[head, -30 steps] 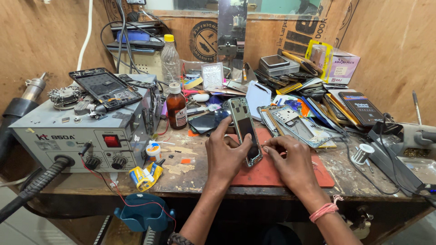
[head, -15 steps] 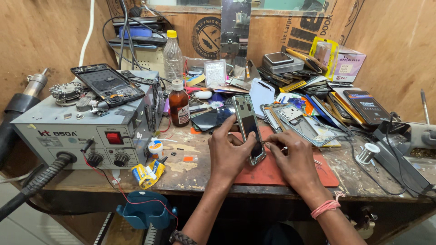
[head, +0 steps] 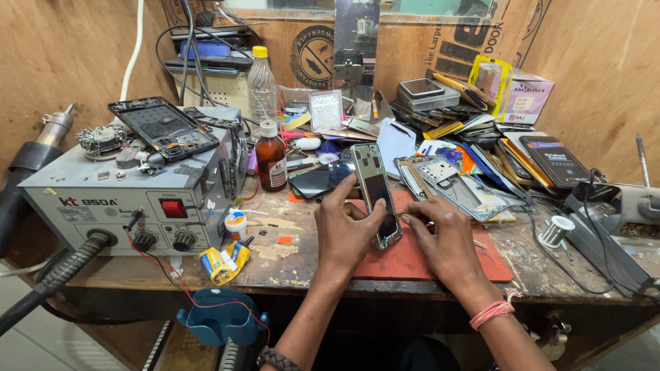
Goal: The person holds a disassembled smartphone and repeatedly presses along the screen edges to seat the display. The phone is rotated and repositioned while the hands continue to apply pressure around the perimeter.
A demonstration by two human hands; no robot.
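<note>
My left hand [head: 349, 230] grips an opened phone body [head: 376, 185], a grey frame with its back off and a dark battery in view, held tilted above a red work mat [head: 419, 261]. The fingers wrap its left edge and the thumb rests on its lower part. My right hand [head: 443, 237] sits just right of the phone's lower end, fingertips touching its edge; a thin metal tool seems pinched in the fingers but is mostly hidden. A pink band circles the right wrist.
A grey hot-air rework station [head: 130, 196] with a phone frame on top stands at left. A brown glass bottle [head: 271, 158] and a clear plastic bottle [head: 262, 82] stand behind. Phone parts and boxes [head: 481, 158] crowd the back right. A solder spool [head: 555, 230] lies at right.
The view has shifted slightly. Both hands stay on the phone; the left hand has regripped it and it stands a little more upright.
</note>
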